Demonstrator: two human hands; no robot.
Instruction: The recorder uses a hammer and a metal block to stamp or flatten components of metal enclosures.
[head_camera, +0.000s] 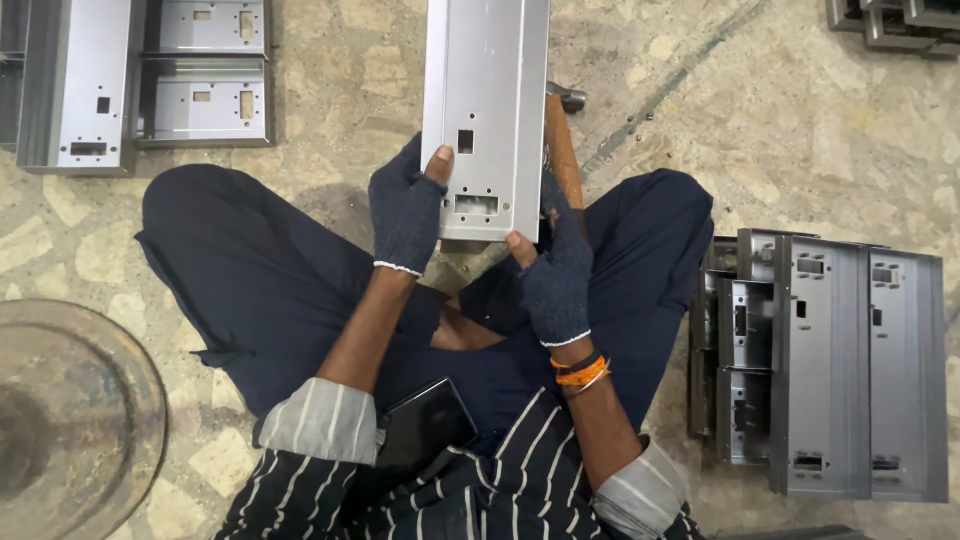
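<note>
Stone floor under my crossed legs. At ten o'clock, finished steel panels (95, 85) lie stacked. My gloved left hand (405, 210) and right hand (555, 280) pinch the near corners of a punched metal channel (487, 100) at twelve o'clock, thumbs on top, steadying it. At three o'clock, another panel stack (830, 360) lies within reach.

Metal panel (487, 110) held ahead over the lap, panel stack (840, 370) right, more panels (130, 80) far left, round lid (70, 420) near left
</note>
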